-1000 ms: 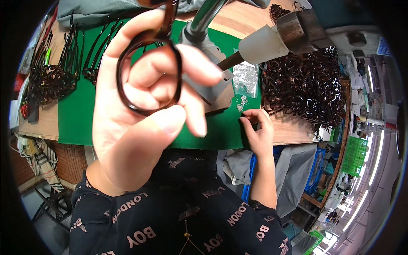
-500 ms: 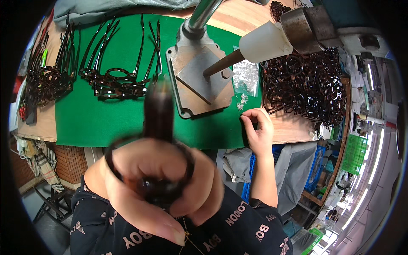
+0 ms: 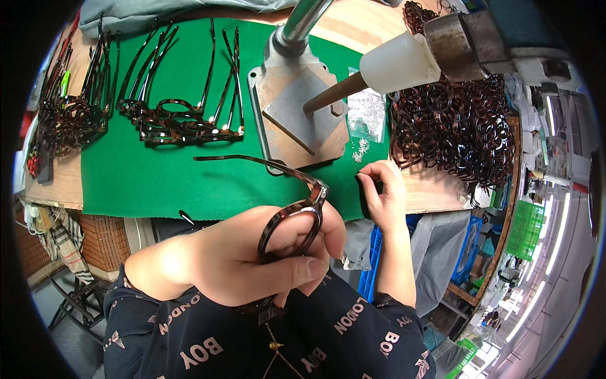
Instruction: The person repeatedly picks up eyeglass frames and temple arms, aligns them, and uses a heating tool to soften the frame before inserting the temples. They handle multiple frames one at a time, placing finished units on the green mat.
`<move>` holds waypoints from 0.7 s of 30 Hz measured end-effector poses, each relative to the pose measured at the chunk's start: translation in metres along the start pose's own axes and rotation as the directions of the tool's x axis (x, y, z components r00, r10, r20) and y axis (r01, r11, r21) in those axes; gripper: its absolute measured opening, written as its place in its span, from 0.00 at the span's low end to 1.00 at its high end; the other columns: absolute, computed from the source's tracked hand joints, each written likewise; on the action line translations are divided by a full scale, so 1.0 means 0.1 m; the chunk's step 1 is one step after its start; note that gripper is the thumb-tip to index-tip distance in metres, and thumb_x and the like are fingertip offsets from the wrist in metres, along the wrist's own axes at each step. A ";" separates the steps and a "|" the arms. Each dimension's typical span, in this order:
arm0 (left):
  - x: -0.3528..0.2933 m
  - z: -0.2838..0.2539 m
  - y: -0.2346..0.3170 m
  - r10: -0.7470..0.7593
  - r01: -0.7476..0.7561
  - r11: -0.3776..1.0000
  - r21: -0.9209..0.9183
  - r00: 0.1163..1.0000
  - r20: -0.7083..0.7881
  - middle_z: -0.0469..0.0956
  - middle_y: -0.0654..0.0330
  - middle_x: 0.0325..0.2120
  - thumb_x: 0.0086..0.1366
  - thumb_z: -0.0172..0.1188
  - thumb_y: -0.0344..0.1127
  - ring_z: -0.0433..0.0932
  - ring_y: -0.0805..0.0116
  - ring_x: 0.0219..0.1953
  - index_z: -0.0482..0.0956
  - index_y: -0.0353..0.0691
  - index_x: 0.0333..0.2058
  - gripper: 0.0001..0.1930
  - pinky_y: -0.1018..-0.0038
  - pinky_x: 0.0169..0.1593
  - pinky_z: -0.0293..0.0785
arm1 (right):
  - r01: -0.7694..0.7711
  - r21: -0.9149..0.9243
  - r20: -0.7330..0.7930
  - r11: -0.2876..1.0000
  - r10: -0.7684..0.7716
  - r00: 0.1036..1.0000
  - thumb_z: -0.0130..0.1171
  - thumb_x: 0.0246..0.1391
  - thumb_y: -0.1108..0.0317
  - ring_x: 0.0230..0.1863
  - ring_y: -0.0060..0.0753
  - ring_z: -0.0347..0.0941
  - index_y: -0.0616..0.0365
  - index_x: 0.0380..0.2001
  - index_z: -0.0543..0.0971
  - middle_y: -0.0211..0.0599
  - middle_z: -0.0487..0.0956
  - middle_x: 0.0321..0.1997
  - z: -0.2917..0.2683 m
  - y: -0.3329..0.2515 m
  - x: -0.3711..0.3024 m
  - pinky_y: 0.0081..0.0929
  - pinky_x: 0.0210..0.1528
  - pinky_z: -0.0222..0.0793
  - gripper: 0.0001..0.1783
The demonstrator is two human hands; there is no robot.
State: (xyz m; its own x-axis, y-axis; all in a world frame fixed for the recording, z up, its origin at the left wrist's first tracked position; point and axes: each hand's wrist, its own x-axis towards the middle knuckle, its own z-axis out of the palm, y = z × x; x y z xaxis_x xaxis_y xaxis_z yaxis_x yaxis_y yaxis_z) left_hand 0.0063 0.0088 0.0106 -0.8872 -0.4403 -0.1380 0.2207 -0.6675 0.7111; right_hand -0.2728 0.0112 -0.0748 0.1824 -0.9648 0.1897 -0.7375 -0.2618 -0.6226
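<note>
My left hand is closed round a brown tortoiseshell eyeglass frame, held low in front of my chest. One round rim shows over the fingers, with the thumb across its lower part. From its hinge a temple arm stretches left above the green mat. Fingers hide much of the frame's other half. On the mat's right edge rests my right hand, thumb and forefinger curled toward each other; whatever lies between their tips is too small to make out. Just beyond it is a little heap of tiny clear pieces.
A metal press stand with a rod and white sleeve rises mid-mat. Behind the heap lies a clear bag of similar pieces. Eyeglass frames lie left on the mat, more farther left; a big pile fills the right.
My left hand has lowered and turned the eyeglass frame, so its temple arm now points left instead of up at the camera. My right hand stays put.
</note>
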 end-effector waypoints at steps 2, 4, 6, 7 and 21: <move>0.02 0.00 -0.02 0.032 -0.032 0.999 0.017 0.999 -0.015 0.70 0.62 0.23 0.63 0.45 0.28 0.68 0.80 0.22 0.62 0.34 0.40 0.07 0.84 0.23 0.68 | -0.037 0.029 -0.015 0.999 0.037 0.999 0.61 0.42 0.77 0.28 0.38 0.69 0.60 0.24 0.74 0.38 0.72 0.24 0.01 0.02 -0.04 0.30 0.33 0.64 0.06; 0.02 -0.01 -0.05 0.066 -0.066 0.997 0.029 0.997 -0.027 0.70 0.62 0.22 0.63 0.44 0.27 0.68 0.80 0.22 0.62 0.34 0.39 0.07 0.84 0.22 0.68 | -0.060 0.038 -0.022 0.997 0.061 0.998 0.61 0.42 0.77 0.29 0.38 0.69 0.60 0.24 0.74 0.38 0.72 0.24 0.02 0.00 -0.03 0.30 0.34 0.64 0.06; 0.03 0.00 -0.05 0.046 -0.045 0.998 0.039 0.999 -0.018 0.70 0.61 0.22 0.63 0.44 0.27 0.69 0.80 0.21 0.62 0.34 0.39 0.06 0.84 0.22 0.68 | -0.062 0.028 -0.008 0.998 0.063 0.998 0.61 0.42 0.77 0.29 0.38 0.69 0.60 0.25 0.74 0.38 0.72 0.24 0.02 -0.01 0.00 0.30 0.34 0.65 0.06; 0.03 0.00 -0.05 0.034 -0.033 0.998 0.044 0.999 -0.013 0.70 0.61 0.22 0.63 0.44 0.27 0.69 0.80 0.21 0.62 0.34 0.39 0.06 0.84 0.22 0.68 | -0.066 0.023 -0.002 0.998 0.066 0.998 0.61 0.42 0.77 0.29 0.38 0.69 0.60 0.25 0.74 0.38 0.72 0.24 0.01 -0.02 0.00 0.30 0.34 0.65 0.06; 0.06 -0.02 -0.06 -0.042 0.041 0.998 -0.039 0.999 -0.034 0.72 0.58 0.20 0.63 0.48 0.26 0.71 0.75 0.20 0.64 0.35 0.37 0.05 0.82 0.22 0.70 | 0.083 -0.294 0.199 0.952 -0.024 0.980 0.55 0.46 0.76 0.33 0.48 0.67 0.61 0.27 0.70 0.44 0.70 0.27 -0.04 -0.28 0.17 0.37 0.38 0.63 0.05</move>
State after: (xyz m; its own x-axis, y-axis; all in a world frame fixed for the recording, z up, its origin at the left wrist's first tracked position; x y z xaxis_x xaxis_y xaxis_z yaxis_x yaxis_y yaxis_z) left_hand 0.0005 0.0090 0.0047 -0.8812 -0.4322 -0.1914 0.2001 -0.7081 0.6772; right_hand -0.2515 0.0020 -0.0511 0.3256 -0.9442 0.0502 -0.8781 -0.3216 -0.3543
